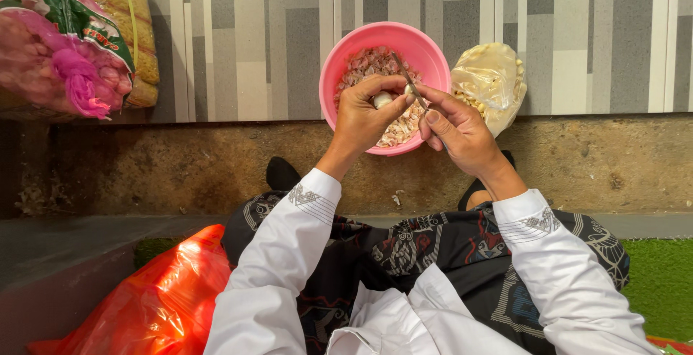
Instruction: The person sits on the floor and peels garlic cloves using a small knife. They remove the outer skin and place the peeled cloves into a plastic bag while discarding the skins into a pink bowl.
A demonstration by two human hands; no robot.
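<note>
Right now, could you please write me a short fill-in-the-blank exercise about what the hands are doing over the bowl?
1. The left hand pinches a white garlic clove above a bowl coloured ____.
2. The right hand holds a thin ____.
3. Right of the bowl lies a clear plastic bag of ____ cloves.
4. Near the left sleeve lies a plastic bag coloured ____.

Missing words: pink; knife; peeled; orange

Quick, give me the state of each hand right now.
Left hand: closed, pinching a white garlic clove over the pink bowl.
Right hand: closed on a small knife, blade at the clove.
</note>
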